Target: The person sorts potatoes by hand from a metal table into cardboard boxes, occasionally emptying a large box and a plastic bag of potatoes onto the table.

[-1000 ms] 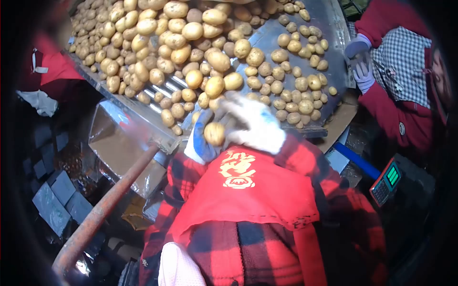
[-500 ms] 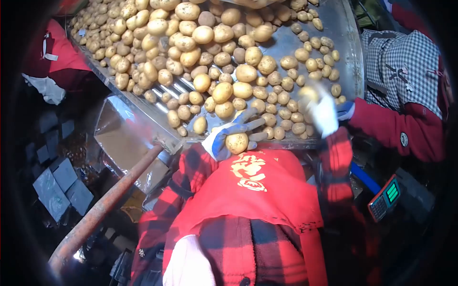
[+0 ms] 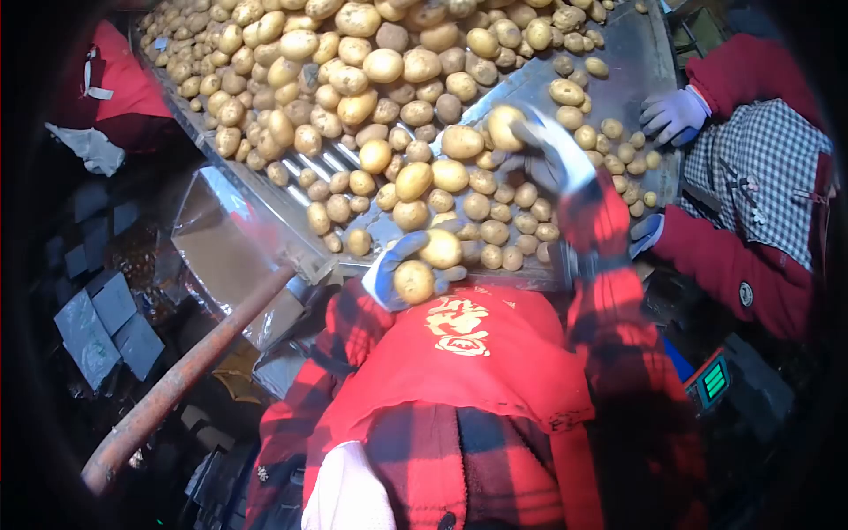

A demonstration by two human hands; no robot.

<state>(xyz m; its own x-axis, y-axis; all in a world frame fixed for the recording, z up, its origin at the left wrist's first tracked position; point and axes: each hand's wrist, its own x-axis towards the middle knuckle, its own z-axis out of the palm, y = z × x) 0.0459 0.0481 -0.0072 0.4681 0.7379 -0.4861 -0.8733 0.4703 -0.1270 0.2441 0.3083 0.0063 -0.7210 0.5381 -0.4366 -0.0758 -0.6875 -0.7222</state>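
Near the table's front edge, my left hand in a blue-and-white glove is curled palm-up around two potatoes. One potato lies in the palm and a second potato rests against the fingers. My right hand, also gloved, is farther out over the metal sorting table with its fingers on a larger yellow potato. Loose potatoes lie between and around both hands.
A big heap of potatoes covers the back left. Metal bars show beneath it. At right, a co-worker's gloved hand rests at the table edge. A rusty pole, cardboard box and lit scale display are nearby.
My left hand now has two potatoes where one showed before. My right hand has moved leftward and farther out, with a potato at its fingers. The co-worker's upper hand has come into view.
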